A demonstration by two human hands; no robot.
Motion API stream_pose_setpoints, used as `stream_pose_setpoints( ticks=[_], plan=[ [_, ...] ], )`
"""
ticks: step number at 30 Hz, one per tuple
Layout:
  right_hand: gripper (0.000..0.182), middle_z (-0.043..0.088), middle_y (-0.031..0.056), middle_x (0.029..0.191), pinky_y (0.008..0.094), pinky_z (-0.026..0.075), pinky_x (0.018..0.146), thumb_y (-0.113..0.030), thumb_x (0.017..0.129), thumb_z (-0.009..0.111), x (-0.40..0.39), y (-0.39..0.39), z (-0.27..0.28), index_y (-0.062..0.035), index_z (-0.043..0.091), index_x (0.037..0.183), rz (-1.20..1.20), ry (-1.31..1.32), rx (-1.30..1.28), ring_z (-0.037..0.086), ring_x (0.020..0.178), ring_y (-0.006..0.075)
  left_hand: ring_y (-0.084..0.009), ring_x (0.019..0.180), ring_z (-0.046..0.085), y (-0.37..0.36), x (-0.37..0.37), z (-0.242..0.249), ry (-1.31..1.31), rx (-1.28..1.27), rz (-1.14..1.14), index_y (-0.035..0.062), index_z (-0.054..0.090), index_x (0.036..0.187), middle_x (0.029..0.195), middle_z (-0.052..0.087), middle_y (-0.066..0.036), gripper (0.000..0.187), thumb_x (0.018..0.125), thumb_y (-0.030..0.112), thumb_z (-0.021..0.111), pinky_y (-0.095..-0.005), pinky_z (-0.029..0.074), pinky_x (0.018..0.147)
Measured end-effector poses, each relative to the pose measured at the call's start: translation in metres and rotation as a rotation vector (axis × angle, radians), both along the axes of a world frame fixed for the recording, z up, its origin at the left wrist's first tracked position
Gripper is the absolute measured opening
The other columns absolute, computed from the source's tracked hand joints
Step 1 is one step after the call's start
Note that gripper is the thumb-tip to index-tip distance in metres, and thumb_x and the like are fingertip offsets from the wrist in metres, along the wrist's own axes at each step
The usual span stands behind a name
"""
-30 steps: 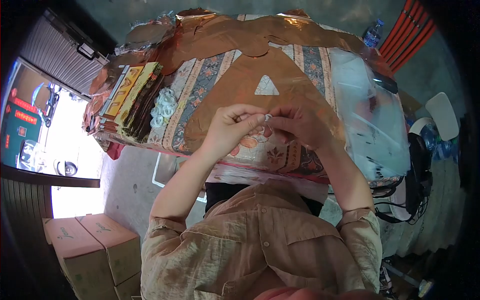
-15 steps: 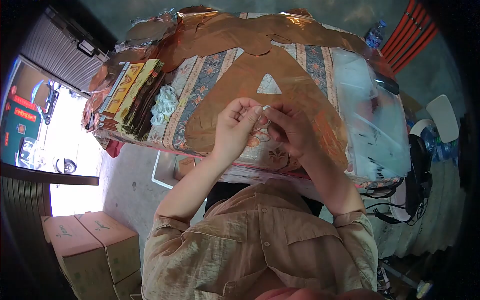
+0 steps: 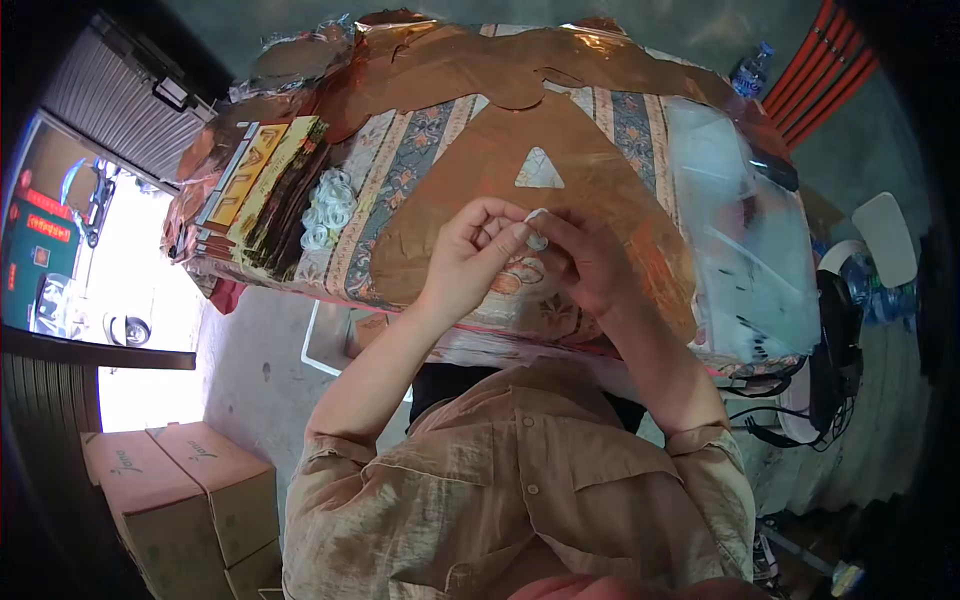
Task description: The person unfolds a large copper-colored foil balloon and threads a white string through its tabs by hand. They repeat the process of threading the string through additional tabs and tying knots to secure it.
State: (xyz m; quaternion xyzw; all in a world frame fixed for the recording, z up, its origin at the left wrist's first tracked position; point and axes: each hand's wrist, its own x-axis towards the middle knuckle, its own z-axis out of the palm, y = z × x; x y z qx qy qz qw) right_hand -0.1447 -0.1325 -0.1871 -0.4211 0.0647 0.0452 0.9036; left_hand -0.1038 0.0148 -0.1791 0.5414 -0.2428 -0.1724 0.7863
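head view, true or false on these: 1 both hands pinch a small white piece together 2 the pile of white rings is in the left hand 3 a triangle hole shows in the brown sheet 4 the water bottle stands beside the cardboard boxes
1. True. The left hand and the right hand meet at a small white piece, held between the fingertips.
2. False. The pile of white rings lies on the patterned cloth, apart from both hands.
3. True. The triangle hole is cut in the brown sheet just beyond the hands.
4. False. The water bottle is past the table's far corner; the cardboard boxes sit on the floor at the opposite side.
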Motion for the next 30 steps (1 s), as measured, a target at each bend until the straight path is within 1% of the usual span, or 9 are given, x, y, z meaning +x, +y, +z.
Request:
stream_pose_setpoints(
  ticks=[7, 10, 13, 16, 18, 21, 23, 26, 30],
  plan=[
    [0.009, 0.056, 0.0002, 0.065, 0.0171, 0.027, 0.037, -0.012, 0.081, 0.059, -0.003, 0.012, 0.003, -0.0045, 0.059, 0.084, -0.001, 0.047, -0.121, 0.039, 0.043, 0.0032, -0.0038, 0.062, 0.055, 0.006, -0.006, -0.006, -0.027, -0.011, 0.067, -0.0008, 0.049, 0.095, 0.075, 0.058, -0.003, 0.021, 0.077, -0.004, 0.060, -0.0158, 0.044, 0.053],
    [0.010, 0.057, 0.0008, 0.064, 0.0172, 0.029, 0.038, -0.012, 0.082, 0.057, -0.005, 0.013, 0.003, -0.0034, 0.059, 0.086, 0.040, 0.041, -0.189, 0.040, 0.043, 0.0038, -0.0035, 0.057, 0.053, 0.025, -0.008, 0.004, 0.014, 0.182, 0.122, -0.0005, 0.052, 0.090, 0.072, 0.058, -0.002, 0.016, 0.077, -0.002, 0.062, -0.0153, 0.042, 0.051],
    [0.011, 0.056, 0.0015, 0.066, 0.0174, 0.031, 0.039, -0.010, 0.082, 0.055, -0.015, 0.009, 0.020, -0.0017, 0.058, 0.089, 0.007, -0.042, -0.335, 0.040, 0.044, 0.0042, -0.0027, 0.062, 0.051, 0.054, 0.009, 0.001, -0.310, 0.480, 0.369, 0.0017, 0.058, 0.080, 0.070, 0.057, 0.000, 0.007, 0.077, 0.005, 0.063, -0.0170, 0.041, 0.056],
    [0.013, 0.058, 0.0030, 0.071, 0.0178, 0.033, 0.041, -0.008, 0.082, 0.053, -0.021, -0.011, 0.013, -0.0003, 0.057, 0.091, 0.048, -0.167, -0.476, 0.042, 0.046, 0.0042, -0.0063, 0.067, 0.054, 0.094, 0.058, 0.007, -0.446, 0.775, 0.612, -0.0011, 0.059, 0.083, 0.074, 0.061, -0.005, 0.009, 0.078, 0.006, 0.061, -0.0212, 0.044, 0.060],
    [0.011, 0.058, 0.0044, 0.075, 0.0176, 0.034, 0.043, -0.005, 0.082, 0.052, -0.021, -0.019, 0.003, 0.0001, 0.057, 0.090, 0.026, -0.150, -0.548, 0.043, 0.048, 0.0039, -0.0176, 0.064, 0.058, 0.109, 0.088, 0.013, -0.662, 0.972, 0.729, 0.0003, 0.059, 0.082, 0.074, 0.061, -0.009, 0.010, 0.075, 0.007, 0.061, -0.0289, 0.046, 0.060],
    [0.010, 0.059, 0.0043, 0.075, 0.0172, 0.035, 0.044, -0.003, 0.082, 0.051, -0.020, -0.025, -0.014, 0.0002, 0.057, 0.090, 0.012, -0.172, -0.617, 0.043, 0.049, 0.0036, -0.0225, 0.071, 0.057, 0.121, 0.129, -0.001, -0.952, 1.191, 0.778, 0.0059, 0.062, 0.079, 0.078, 0.059, -0.007, 0.009, 0.074, 0.013, 0.060, -0.0337, 0.044, 0.062],
    [0.010, 0.059, 0.0041, 0.075, 0.0170, 0.035, 0.045, -0.003, 0.082, 0.051, -0.020, -0.024, -0.019, 0.0002, 0.057, 0.090, 0.014, -0.182, -0.633, 0.043, 0.049, 0.0034, -0.0215, 0.081, 0.053, 0.124, 0.138, -0.006, -1.285, 1.783, 0.686, 0.0121, 0.064, 0.077, 0.083, 0.058, -0.005, 0.010, 0.074, 0.019, 0.057, -0.0342, 0.041, 0.065],
    [0.010, 0.058, 0.0038, 0.075, 0.0166, 0.036, 0.046, -0.003, 0.083, 0.050, -0.020, -0.023, -0.019, 0.0003, 0.057, 0.090, -0.005, -0.195, -0.651, 0.042, 0.050, 0.0029, -0.0181, 0.090, 0.049, 0.124, 0.139, -0.014, -1.332, 1.848, 0.667, 0.0120, 0.063, 0.072, 0.083, 0.057, -0.002, 0.012, 0.070, 0.018, 0.053, -0.0338, 0.038, 0.070],
    [0.011, 0.058, 0.0030, 0.074, 0.0163, 0.035, 0.045, -0.005, 0.084, 0.050, -0.020, -0.024, -0.020, -0.0001, 0.057, 0.090, -0.047, -0.184, -0.614, 0.042, 0.050, 0.0021, -0.0260, 0.087, 0.052, 0.131, 0.117, 0.011, -1.283, 1.448, 0.740, 0.0021, 0.060, 0.090, 0.091, 0.058, -0.010, 0.022, 0.070, 0.005, 0.052, -0.0358, 0.043, 0.075]
  ],
)
